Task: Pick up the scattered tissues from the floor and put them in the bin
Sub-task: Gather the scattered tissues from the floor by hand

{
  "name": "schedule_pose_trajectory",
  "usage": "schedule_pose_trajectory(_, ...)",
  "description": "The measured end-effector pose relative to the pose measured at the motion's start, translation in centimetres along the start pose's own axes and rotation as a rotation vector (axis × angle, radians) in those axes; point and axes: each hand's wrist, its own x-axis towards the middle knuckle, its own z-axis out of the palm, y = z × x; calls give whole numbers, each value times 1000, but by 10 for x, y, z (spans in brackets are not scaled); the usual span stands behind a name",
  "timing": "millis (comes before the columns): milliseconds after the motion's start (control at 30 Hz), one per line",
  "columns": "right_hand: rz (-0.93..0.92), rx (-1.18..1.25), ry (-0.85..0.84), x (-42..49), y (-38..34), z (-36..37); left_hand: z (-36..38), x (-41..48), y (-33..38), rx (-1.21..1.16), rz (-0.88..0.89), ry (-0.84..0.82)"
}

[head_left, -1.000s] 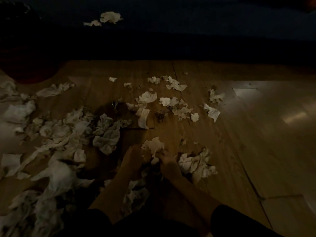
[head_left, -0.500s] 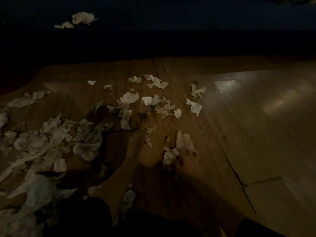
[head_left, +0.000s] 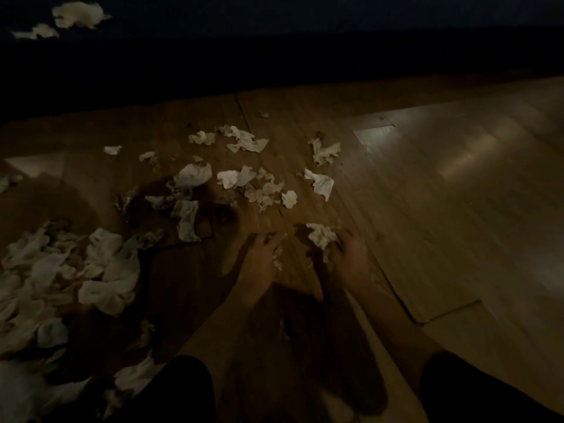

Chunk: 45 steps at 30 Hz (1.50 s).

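Observation:
The scene is dim. White crumpled tissues lie scattered over a wooden floor (head_left: 427,209). My right hand (head_left: 349,257) is closed around a wad of tissue (head_left: 320,236) low over the floor. My left hand (head_left: 262,254) reaches forward beside it, with a small scrap of tissue (head_left: 277,259) at its fingers. A loose cluster of tissues (head_left: 244,181) lies just beyond both hands. A large pile of tissues (head_left: 91,270) covers the floor at the left. No bin is in view.
A dark band of shadow or furniture (head_left: 274,56) runs across the far side, with two pale tissues (head_left: 76,16) on it at the top left. The floor to the right reflects light. My dark sleeves (head_left: 171,392) fill the bottom edge.
The view has shifted right and forward. My hands moved forward and apart; the right hand gathered the tissues that lay by it into a wad, and the left hand moved off the first clump.

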Motion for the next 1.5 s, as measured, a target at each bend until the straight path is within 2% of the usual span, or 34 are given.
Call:
schedule_pose_trajectory(67, -4, -58, -45, 22, 1, 9, 7, 2, 1, 82, 39, -77)
schedule_pose_trajectory(167, -28, -89, -98, 30, -5, 24, 10, 1, -4, 97, 51, -66)
schedule_pose_trajectory(233, -43, -84, -106, 19, -14, 32, 8, -6, -11, 119, 80, -57)
schedule_pose_trajectory(333, -45, -220, -110, -14, -15, 39, -4, -17, -20, 173, 64, -54)
schedule_pose_trajectory(433, -136, -343, -15, -54, -2, 42, -17, -29, -24, 50, 54, -40)
schedule_pose_trajectory(533, -124, -338, -101, -58, 12, 47, -21, -40, -23, 21, 29, 54)
schedule_pose_trajectory(600, -96, -336, -158, -45, 12, 40, -20, -45, -24, -20, -61, 27)
schedule_pose_trajectory(700, -33, -253, -198, -34, -8, 21, -23, -49, -30, -19, -99, 45)
schedule_pose_trajectory(800, -246, -307, -380, -60, -33, 33, -31, -54, -39, 21, -124, 76)
schedule_pose_trajectory(833, -342, -334, -388, -79, -34, 46, -35, -57, -41, 28, -125, 66)
schedule_pose_trajectory(900, -273, -285, -425, -123, -26, 69, -41, -60, -45, 30, -118, 83)
schedule_pose_trajectory(967, -322, -426, -393, -149, -15, 72, -44, -61, -50, 51, -109, 107)
schedule_pose_trajectory(1033, -453, -413, -337, -156, -9, 65, -42, -63, -55, 44, -100, 94)
schedule_pose_trajectory(1100, -507, -376, -301, -146, 2, 66, -37, -64, -49, 47, -100, 67)
schedule_pose_trajectory(1133, -454, -296, -338, -138, -2, 65, -36, -63, -41, 44, -77, 76)
schedule_pose_trajectory(1200, -300, -187, -237, -116, -12, 56, -35, -61, -22, -20, -41, 97)
schedule_pose_trajectory(1267, -132, -111, -260, -94, -20, 44, -31, -60, -3, -52, -3, 54)
schedule_pose_trajectory(1367, -141, -242, -306, -64, -21, 25, -14, -52, -1, -109, -123, -136)
schedule_pose_trajectory(1500, -121, -255, -245, -38, -18, 15, 16, -36, -26, 57, -171, -152)
